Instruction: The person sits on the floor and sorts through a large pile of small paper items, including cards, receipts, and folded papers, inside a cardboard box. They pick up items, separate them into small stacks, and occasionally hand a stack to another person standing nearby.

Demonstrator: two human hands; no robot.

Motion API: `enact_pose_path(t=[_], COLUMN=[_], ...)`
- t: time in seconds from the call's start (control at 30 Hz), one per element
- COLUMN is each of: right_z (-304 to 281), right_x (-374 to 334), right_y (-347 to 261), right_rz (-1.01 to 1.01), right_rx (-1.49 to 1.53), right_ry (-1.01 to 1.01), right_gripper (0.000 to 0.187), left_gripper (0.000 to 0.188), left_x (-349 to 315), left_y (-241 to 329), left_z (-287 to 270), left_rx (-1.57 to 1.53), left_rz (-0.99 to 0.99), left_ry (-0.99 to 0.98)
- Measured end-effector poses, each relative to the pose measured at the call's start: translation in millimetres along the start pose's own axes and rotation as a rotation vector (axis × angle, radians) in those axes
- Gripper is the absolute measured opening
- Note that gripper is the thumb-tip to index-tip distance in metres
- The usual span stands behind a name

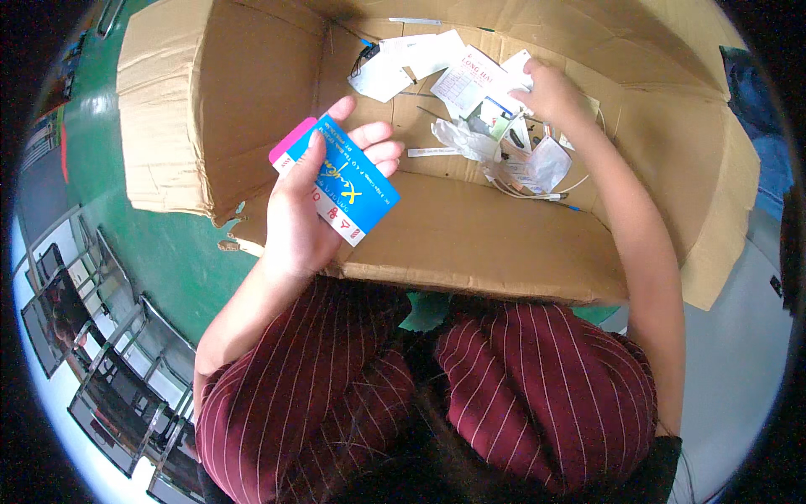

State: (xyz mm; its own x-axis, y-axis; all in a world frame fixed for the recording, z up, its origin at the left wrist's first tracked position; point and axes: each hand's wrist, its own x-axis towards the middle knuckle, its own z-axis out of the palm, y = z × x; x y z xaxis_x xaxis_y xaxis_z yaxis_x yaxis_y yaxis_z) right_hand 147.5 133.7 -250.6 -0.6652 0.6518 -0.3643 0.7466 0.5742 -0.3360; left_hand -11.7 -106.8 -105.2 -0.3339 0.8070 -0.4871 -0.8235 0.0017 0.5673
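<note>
My left hand is closed on a small stack of cards, palm up, over the near left edge of the cardboard box. A blue card with yellow lettering lies on top. A pink and white card sticks out beneath it. Inside the box, my right hand pinches a white card at the far side. Beside that card lies a white paper slip with red print and a table of lines. The right fingertips are partly hidden.
Blank white papers, a black cable, crumpled clear plastic and a white cord litter the box. Its flaps stand outward. Metal-framed chairs are at left on the green floor.
</note>
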Motion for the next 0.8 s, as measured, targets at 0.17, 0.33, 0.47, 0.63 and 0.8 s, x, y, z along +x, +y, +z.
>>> enact_pose_path(t=[0.17, 0.33, 0.47, 0.63, 0.8], right_z=[18.0, 1.7, 19.8, 30.8, 55.0], right_x=[-20.9, -47.3, -47.6, -42.5, -37.0], right_y=[-4.1, -2.6, 0.6, -19.5, -23.0], right_rz=[0.079, 0.059, 0.143, 0.120, 0.171], right_rx=[-0.093, -0.228, -0.216, -0.277, -0.181], right_ry=[-0.039, -0.350, -0.202, -0.111, -0.075], right_gripper=[0.037, 0.032, 0.032, 0.033, 0.036], left_gripper=[0.044, 0.036, 0.031, 0.029, 0.028], left_x=[-0.4, -1.3, -0.5, 3.1, 11.4], left_y=[1.4, 3.3, 3.8, -1.8, -8.6], left_z=[7.1, -0.1, 9.9, 12.6, 15.3], left_rx=[0.073, 0.323, 0.335, 0.395, 0.443], left_rz=[-0.020, -0.098, -0.162, -0.159, -0.171], left_ry=[0.131, 0.231, 0.154, 0.192, 0.170])
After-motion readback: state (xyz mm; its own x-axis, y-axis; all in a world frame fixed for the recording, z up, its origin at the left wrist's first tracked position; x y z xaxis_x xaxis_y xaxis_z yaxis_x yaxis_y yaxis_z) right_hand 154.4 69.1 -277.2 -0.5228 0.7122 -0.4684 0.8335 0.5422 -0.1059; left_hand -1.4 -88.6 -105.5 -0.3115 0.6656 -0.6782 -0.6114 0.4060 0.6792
